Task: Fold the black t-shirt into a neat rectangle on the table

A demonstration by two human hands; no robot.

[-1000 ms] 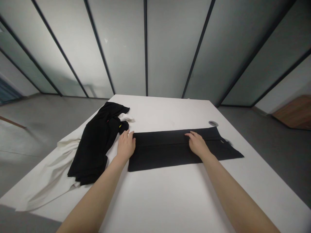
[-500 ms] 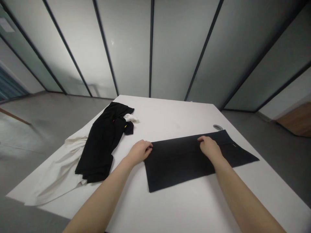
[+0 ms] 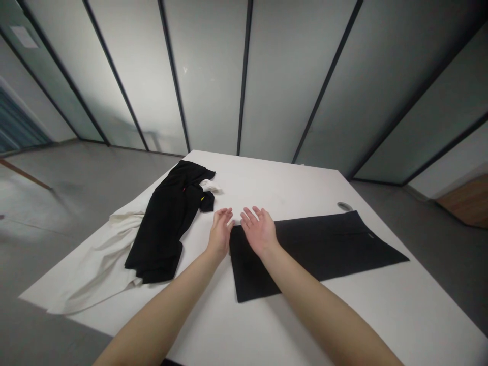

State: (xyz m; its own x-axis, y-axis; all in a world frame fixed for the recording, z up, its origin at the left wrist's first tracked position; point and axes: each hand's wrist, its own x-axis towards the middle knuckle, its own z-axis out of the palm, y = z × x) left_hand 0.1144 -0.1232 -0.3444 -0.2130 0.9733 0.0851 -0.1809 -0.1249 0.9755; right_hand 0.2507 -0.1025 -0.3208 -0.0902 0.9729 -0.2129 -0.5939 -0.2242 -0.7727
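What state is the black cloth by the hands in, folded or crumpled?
Folded flat: the black cloth lies in a smooth, straight-edged band on the white table.

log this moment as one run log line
left hand: open, beside folded black cloth | right hand: open, above cloth's end | nearby: crumpled black clothes, white cloth | surface: white table

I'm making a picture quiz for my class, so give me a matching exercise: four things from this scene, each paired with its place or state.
Things:
1. Left hand
2. Right hand
3. Flat black cloth
4. White cloth

Places and states:
A. Spread out, partly under the bunched black garment
B. Palm up, over the cloth
C. Lying smooth on the right of the white table
D. Palm up, beside the cloth's left edge

Pairs: 1-D, 2-B, 3-C, 4-A
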